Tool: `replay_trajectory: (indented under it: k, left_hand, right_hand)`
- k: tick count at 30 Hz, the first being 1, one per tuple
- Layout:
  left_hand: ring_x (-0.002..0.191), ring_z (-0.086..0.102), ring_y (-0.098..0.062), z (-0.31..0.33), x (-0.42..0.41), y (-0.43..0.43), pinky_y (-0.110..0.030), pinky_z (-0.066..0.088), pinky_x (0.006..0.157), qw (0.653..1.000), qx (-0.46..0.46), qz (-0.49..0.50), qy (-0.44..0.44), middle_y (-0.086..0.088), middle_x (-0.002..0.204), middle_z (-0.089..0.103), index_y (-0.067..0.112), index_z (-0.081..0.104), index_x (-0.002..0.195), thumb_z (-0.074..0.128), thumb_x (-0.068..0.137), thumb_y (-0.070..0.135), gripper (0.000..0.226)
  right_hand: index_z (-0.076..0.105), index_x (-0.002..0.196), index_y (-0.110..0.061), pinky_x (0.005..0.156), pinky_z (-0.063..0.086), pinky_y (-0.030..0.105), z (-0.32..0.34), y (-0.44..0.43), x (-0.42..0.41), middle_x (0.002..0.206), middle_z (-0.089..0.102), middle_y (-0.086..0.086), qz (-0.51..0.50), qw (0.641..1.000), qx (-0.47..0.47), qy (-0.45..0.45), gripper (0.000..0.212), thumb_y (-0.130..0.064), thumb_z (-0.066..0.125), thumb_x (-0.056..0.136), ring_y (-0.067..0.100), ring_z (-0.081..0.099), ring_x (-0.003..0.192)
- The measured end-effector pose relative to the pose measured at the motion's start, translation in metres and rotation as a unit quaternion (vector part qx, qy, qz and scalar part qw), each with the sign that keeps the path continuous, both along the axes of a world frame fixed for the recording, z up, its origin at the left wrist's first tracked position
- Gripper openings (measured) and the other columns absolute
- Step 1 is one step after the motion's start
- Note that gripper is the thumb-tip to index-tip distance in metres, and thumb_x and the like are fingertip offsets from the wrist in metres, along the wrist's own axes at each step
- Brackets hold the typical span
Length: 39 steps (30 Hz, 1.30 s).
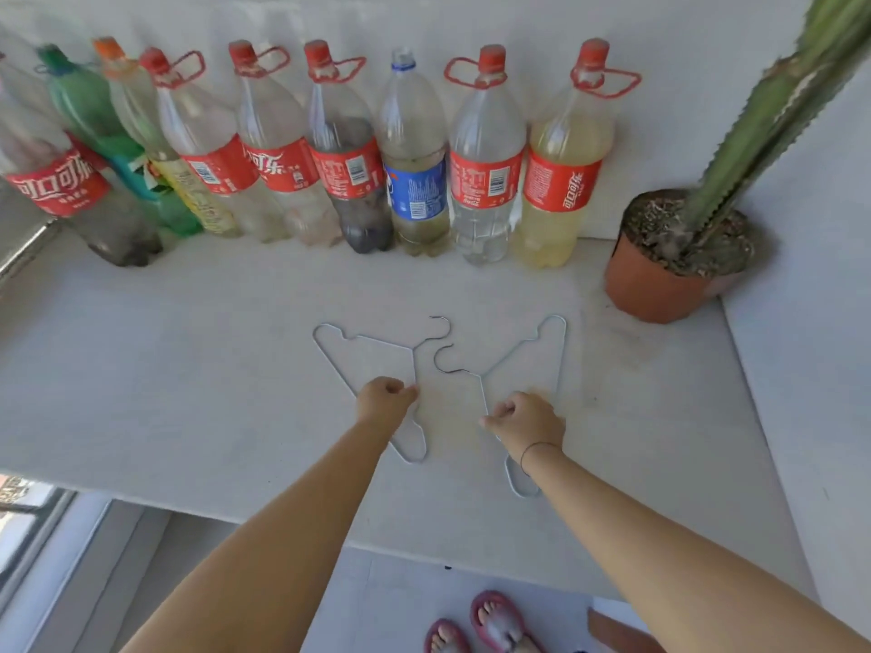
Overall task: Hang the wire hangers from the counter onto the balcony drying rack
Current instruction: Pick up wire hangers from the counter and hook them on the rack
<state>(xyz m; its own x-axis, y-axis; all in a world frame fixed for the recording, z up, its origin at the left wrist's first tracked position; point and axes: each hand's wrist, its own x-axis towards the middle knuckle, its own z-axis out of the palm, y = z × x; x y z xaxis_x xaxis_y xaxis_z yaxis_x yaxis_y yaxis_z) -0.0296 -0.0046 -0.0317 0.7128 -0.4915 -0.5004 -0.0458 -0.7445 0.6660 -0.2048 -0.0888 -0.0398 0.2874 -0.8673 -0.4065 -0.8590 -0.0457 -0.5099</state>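
Two silver wire hangers lie flat on the white counter [188,369], hooks pointing toward each other. My left hand [384,399] rests on the left hanger [330,353], fingers curled and pinching its wire near the neck. My right hand [525,419] is on the right hanger [561,360], thumb and fingers closed on its inner wire. Both hangers still touch the counter. The drying rack is out of sight.
A row of several large plastic bottles [414,181] stands along the back wall. A potted cactus [678,256] sits at the right rear corner. The counter's front edge is near my arms; a window frame [33,525] lies below left, my slippered feet [490,624] below.
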Motion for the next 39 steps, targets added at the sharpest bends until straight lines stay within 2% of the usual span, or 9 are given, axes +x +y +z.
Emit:
replay_trajectory:
  k: [3,16,19,21,23,26,30,33,39]
  left_hand:
    - [0.06,0.048,-0.018,-0.002,0.003,-0.008,-0.025,0.034,0.055,0.998,0.038,-0.025,-0.035,0.005,0.061,0.049,0.02,0.051,0.063,0.068,0.08,0.03,0.026]
    - [0.048,0.042,-0.018,0.002,0.0,-0.017,-0.019,0.031,0.044,0.995,0.085,-0.024,-0.039,-0.002,0.057,0.043,0.011,0.047,0.063,0.061,0.072,0.011,0.018]
    - [0.047,0.038,-0.015,0.005,0.0,-0.011,-0.02,0.03,0.047,0.999,0.045,-0.015,-0.004,-0.001,0.055,0.044,0.013,0.045,0.056,0.062,0.077,0.011,0.026]
    - [0.05,0.048,-0.014,0.009,0.001,-0.003,-0.02,0.04,0.05,0.999,0.003,0.006,0.031,-0.003,0.06,0.059,0.01,0.056,0.064,0.06,0.082,0.009,0.019]
    - [0.056,0.057,-0.015,0.016,0.001,0.006,-0.023,0.05,0.057,0.994,-0.053,0.04,0.081,-0.007,0.068,0.067,0.007,0.063,0.084,0.059,0.086,0.006,0.004]
    - [0.063,0.06,-0.017,0.027,0.001,0.02,-0.025,0.052,0.066,0.983,-0.108,0.046,0.139,-0.008,0.073,0.068,0.003,0.066,0.098,0.061,0.088,0.009,0.013]
    - [0.068,0.061,-0.014,0.048,0.0,0.038,-0.022,0.053,0.067,0.967,-0.164,0.057,0.188,-0.007,0.081,0.069,0.003,0.068,0.103,0.061,0.089,0.009,0.017]
    - [0.07,0.061,-0.014,0.067,-0.002,0.05,-0.017,0.053,0.062,0.95,-0.209,0.086,0.217,-0.008,0.084,0.067,0.002,0.067,0.104,0.06,0.089,0.006,0.017]
    - [0.07,0.064,-0.015,0.13,0.007,0.077,-0.018,0.051,0.061,0.923,-0.305,0.126,0.197,-0.006,0.078,0.066,0.005,0.066,0.099,0.057,0.09,0.005,0.013]
  right_hand:
    - [0.065,0.08,-0.027,0.082,0.035,0.032,-0.005,0.002,0.0,0.093,0.061,-0.005,0.024,0.999,-0.035,0.029,0.016,-0.04,0.066,0.07,0.02,0.054,0.097]
    - [0.069,0.082,-0.029,0.076,0.033,0.031,-0.006,0.006,0.005,0.094,0.064,-0.006,0.022,0.997,-0.055,0.047,0.008,-0.033,0.062,0.081,0.018,0.057,0.092]
    - [0.064,0.079,-0.024,0.078,0.046,0.032,-0.002,0.009,0.001,0.078,0.064,-0.009,-0.022,0.999,-0.006,-0.046,0.005,-0.027,0.062,0.082,0.017,0.061,0.081]
    - [0.062,0.08,-0.018,0.073,0.051,0.032,0.004,0.013,-0.003,0.072,0.061,-0.008,-0.045,0.99,0.03,-0.128,0.005,-0.022,0.063,0.083,0.017,0.061,0.075]
    - [0.062,0.081,-0.014,0.066,0.05,0.028,0.011,0.016,-0.006,0.072,0.061,-0.004,-0.055,0.981,0.039,-0.181,0.004,-0.018,0.064,0.082,0.017,0.06,0.073]
    - [0.063,0.079,-0.012,0.06,0.044,0.02,0.021,0.021,-0.009,0.072,0.061,-0.001,-0.066,0.97,0.043,-0.23,0.005,-0.015,0.065,0.081,0.016,0.058,0.07]
    - [0.064,0.088,-0.012,0.064,0.046,0.021,0.045,0.026,-0.007,0.074,0.063,0.003,-0.065,0.951,0.069,-0.294,0.006,-0.009,0.064,0.082,0.018,0.058,0.072]
    - [0.065,0.092,-0.013,0.059,0.044,0.014,0.07,0.028,0.0,0.071,0.062,0.003,-0.052,0.939,0.078,-0.331,0.01,-0.008,0.061,0.084,0.014,0.056,0.067]
    - [0.067,0.097,-0.005,0.053,0.037,0.02,0.132,0.028,0.037,0.064,0.058,0.005,-0.008,0.898,0.12,-0.423,0.016,-0.001,0.058,0.085,0.011,0.042,0.052]
